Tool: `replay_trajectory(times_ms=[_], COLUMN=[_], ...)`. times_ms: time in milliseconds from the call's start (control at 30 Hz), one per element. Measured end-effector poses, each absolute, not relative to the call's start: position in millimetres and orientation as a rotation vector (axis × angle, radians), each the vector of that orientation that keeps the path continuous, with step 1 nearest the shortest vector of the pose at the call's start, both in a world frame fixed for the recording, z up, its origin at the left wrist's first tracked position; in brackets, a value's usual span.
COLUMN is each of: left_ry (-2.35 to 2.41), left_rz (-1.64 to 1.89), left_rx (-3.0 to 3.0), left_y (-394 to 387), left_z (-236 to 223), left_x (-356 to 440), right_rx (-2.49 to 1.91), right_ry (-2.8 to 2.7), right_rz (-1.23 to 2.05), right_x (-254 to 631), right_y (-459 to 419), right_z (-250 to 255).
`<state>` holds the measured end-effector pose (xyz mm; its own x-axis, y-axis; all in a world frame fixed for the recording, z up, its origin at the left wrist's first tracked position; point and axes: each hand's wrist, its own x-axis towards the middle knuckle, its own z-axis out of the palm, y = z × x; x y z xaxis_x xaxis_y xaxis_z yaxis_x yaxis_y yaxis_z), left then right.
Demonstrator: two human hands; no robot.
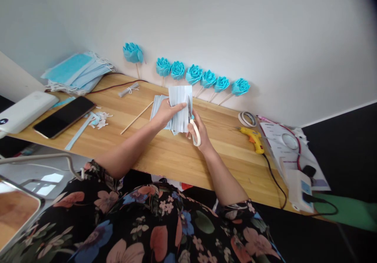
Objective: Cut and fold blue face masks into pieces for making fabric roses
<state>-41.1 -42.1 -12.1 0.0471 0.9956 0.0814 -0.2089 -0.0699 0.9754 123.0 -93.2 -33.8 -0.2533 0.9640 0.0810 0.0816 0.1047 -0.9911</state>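
Far left: white power bank (pixel 29 109) at edge of worktop (pixel 165 153). Behind it, pile of blue masks (pixel 77 72), loops hanging out. Black phone (pixel 65 116) lies right of the power bank, screen up and dark. Next, pale blue strip (pixel 79 132) lying slanted, one end at a small heap of white and blue scraps (pixel 101 119). Small clear bundle (pixel 129 90) tied with white string, further back. Single blue flower (pixel 133 53) on a stick, against wall (pixel 188 27). Bare stick (pixel 137 117) lies slanted, near left hand.

Centre: left hand (pixel 165 113) clamped on pleated mask sheet (pixel 179 94), thumb on top, other fingers mostly hidden. Sheet is held up above the worktop; more pale pleated pieces (pixel 157 102) show behind the hand. Right hand (pixel 202 131) closed round white handles of scissors (pixel 194 125), blades along sheet's right side; can't tell how far apart they are. Behind, row of six blue flowers (pixel 208 79) on sticks, leaning on wall.

Right: tape rolls (pixel 242 119), yellow glue gun (pixel 253 138) with black cord, printed papers (pixel 273 141), white box (pixel 299 188) at worktop edge.
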Motion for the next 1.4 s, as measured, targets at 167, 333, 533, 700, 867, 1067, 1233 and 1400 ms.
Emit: replay_trajectory(times_ms=[167,333,533,700,867,1067,1233,1400], left_ry=[0.961,0.978,0.950,0.946,0.959,0.968,0.978,0.977], left_rz=[1.261,1.268,1.275,1.270,1.272,1.274,1.280,1.260], left_rx=[1.148,1.138,1.175,1.199,1.151,1.105,1.096,1.120], left_y=[-43.2,-43.2,-43.8,-43.5,-43.1,-42.8,-43.4,-43.7], left_z=[-14.6,-16.4,-16.4,-16.6,-16.3,-16.3,-16.4,-15.3], left_x=[-38.9,-37.9,-37.5,-38.0,-37.8,-37.5,-37.7,-37.9], right_rx=[-1.074,-1.030,-1.039,-1.097,-1.071,-1.080,-1.105,-1.081], right_ry=[-1.496,-1.465,-1.470,-1.489,-1.449,-1.412,-1.392,-1.367], right_rz=[1.263,1.273,1.276,1.232,1.250,1.261,1.269,1.297], right_x=[124.5,124.2,123.4,123.1,122.3,122.2,121.7,119.5], right_y=[-90.3,-91.3,-92.7,-92.6,-93.7,-93.9,-93.4,-95.0], right_z=[-41.1,-40.7,-37.0,-37.5,-36.3,-38.7,-38.9,-33.5])
